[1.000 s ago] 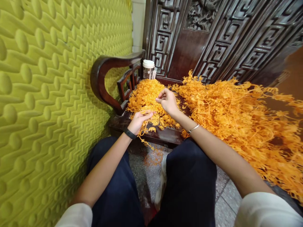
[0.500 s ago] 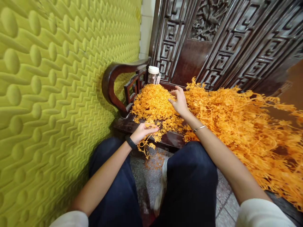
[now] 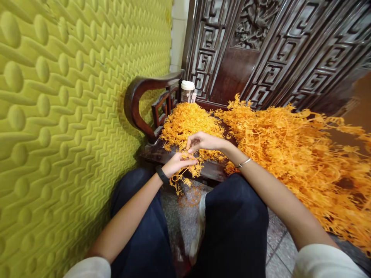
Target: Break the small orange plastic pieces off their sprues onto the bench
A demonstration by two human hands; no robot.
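My left hand (image 3: 177, 164) is closed on an orange plastic strand (image 3: 180, 181) with small branching pieces, which dangles below the fingers past the bench edge. Just above it, my right hand (image 3: 203, 142) bends down with thumb and fingers pinched at the top of that strand, close to the left fingertips. The exact bit between the right fingers is too small to make out. Behind both hands, a heap of small loose orange pieces (image 3: 188, 119) lies on the dark wooden seat (image 3: 155, 152). To the right spreads a large tangled mass of orange strands (image 3: 284, 143).
A lidded clear cup (image 3: 188, 90) stands behind the small heap, beside the curved wooden armrest (image 3: 135, 100). A carved wooden backrest (image 3: 236, 73) rises at the back. The yellow textured wall (image 3: 72, 116) is close on the left. Orange bits (image 3: 191, 195) lie on the floor.
My right hand has moved from the gap between the two orange heaps down and left to my left hand, its fingers closing at the strand. The left hand has shifted slightly right.
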